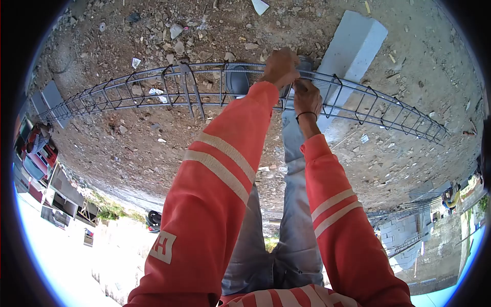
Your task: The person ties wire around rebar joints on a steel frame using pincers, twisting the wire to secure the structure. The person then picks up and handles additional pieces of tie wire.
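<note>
A long steel rebar cage [335, 78] of lengthwise bars and square stirrups stretches across the view in front of me. My left hand [280, 66] is closed in a fist at its upper bar, near the middle of the cage. Just to the right and lower, my right hand [308, 97], with a dark band at the wrist, has its fingers bent and pressed together between the bars. The two hands nearly touch; whatever they grip is hidden by the fingers. Left of them, pincers [189, 89] hang over the upper bar, handles pointing toward me.
Under the cage's right part lies a pale concrete block [354, 46]. Grey blocks [52, 100] support its left end. My shoe [236, 79] stands by the bars. Rubble and litter cover the dirt ground [123, 148]. A red vehicle [41, 158] is at the far left.
</note>
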The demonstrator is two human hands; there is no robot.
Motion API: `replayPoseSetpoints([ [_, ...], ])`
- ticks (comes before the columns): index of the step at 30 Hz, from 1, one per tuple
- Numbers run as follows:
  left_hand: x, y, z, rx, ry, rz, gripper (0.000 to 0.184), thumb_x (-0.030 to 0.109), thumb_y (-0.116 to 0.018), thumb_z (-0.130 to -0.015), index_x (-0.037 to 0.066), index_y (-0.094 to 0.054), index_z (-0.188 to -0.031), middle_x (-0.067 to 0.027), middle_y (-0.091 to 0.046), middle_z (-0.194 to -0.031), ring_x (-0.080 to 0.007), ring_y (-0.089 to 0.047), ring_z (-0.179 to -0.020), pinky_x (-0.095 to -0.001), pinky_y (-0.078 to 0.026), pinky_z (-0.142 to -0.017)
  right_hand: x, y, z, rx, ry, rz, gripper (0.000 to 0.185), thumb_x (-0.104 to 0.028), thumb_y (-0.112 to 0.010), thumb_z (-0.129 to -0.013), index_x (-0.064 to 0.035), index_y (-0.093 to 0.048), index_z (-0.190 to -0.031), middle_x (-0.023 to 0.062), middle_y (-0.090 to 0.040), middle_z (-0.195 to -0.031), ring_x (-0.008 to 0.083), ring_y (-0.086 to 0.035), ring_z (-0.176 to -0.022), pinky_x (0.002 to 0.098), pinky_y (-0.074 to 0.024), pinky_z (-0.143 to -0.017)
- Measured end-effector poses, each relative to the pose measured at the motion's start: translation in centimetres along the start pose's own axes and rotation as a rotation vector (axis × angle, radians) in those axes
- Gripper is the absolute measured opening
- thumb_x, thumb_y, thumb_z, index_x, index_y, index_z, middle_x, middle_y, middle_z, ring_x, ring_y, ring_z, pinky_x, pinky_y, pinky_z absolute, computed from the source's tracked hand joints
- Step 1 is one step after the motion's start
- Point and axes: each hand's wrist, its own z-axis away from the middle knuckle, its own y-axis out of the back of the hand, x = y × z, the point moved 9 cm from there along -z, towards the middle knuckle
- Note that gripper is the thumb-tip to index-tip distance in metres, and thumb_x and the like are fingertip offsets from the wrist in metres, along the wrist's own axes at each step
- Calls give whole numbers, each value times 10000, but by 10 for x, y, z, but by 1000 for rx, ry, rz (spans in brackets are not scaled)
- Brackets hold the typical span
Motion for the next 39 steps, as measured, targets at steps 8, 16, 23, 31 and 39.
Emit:
replayPoseSetpoints([
  [8, -21, 12, 48, 255, 204, 582, 206, 98, -772, -667, 30, -742, -860, -108, -735, -823, -227, -714, -743, -306, -562, -727, -49, 28, 19, -28, 254, 254, 110, -199, -631, -852, -119, -684, -907, 161, -677, -867, 384, -641, -834, 509, -486, -719],
  [16, -6, 17, 61, 465, 22, 405, 138, 51, -712, -694, 29, -716, -830, -127, -706, -899, -320, -685, -793, -395, -554, -723, -132, 66, 12, -317, 535, 643, 117, -185, -601, -865, -82, -632, -821, 166, -678, -822, 388, -658, -795, 502, -512, -680],
  [23, 3, 25, 73, 448, 119, 424, 469, 136, -762, -709, 76, -518, -1105, -139, -701, -914, -373, -678, -839, -442, -545, -703, -169, 21, -53, -392, 841, 682, 84, -118, -619, -837, -45, -605, -797, 173, -656, -786, 405, -628, -789, 487, -487, -676],
  [31, -12, 21, 59, 491, 164, 538, 481, 186, -773, -753, 55, -483, -1115, -137, -702, -792, -366, -689, -771, -439, -542, -680, -1, 36, -58, -695, -193, 208, 118, -121, -675, -827, -10, -639, -807, 8, -538, -602, 88, -471, -542, 272, -365, -473],
  [39, -13, 27, 60, 325, 169, 603, 404, 174, -722, -780, 37, -529, -1107, -143, -688, -773, -357, -684, -772, -446, -535, -670, -93, 23, -22, -543, 282, 815, 395, -408, -627, -880, -15, -661, -901, 225, -690, -951, 435, -634, -975, 474, -492, -840],
])
